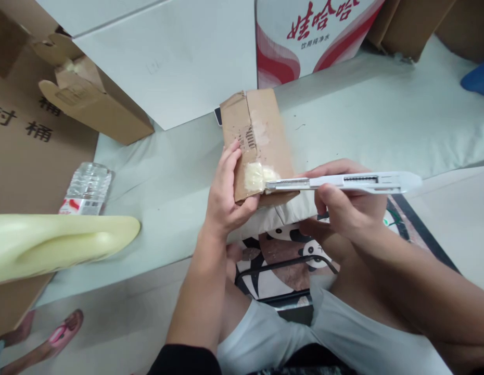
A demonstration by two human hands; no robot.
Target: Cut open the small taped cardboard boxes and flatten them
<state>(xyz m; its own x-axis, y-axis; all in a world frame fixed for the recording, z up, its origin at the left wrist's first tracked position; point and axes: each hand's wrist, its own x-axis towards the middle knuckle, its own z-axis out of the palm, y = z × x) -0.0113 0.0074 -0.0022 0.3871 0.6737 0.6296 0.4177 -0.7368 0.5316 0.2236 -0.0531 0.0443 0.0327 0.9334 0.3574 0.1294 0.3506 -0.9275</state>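
Note:
A small brown cardboard box [270,117] rests on the pale green cloth surface near its front edge, with yellowish tape over its near end. My left hand [228,192] is wrapped around the box's left near corner, thumb along the near edge and fingers on the side and top. In my right hand [345,203] is a white utility knife [331,182], held level and pointing left. Its blade end touches the taped near end of the box, close to my left thumb. How deep the tip sits I cannot tell.
Behind the box stand a white carton [167,62] and a red-and-white carton [312,41]. Left are an opened cardboard box [97,101], a clear plastic bottle [88,187] and a pale yellow plastic object [66,245]. Another person's foot in a pink sandal [64,333] shows lower left.

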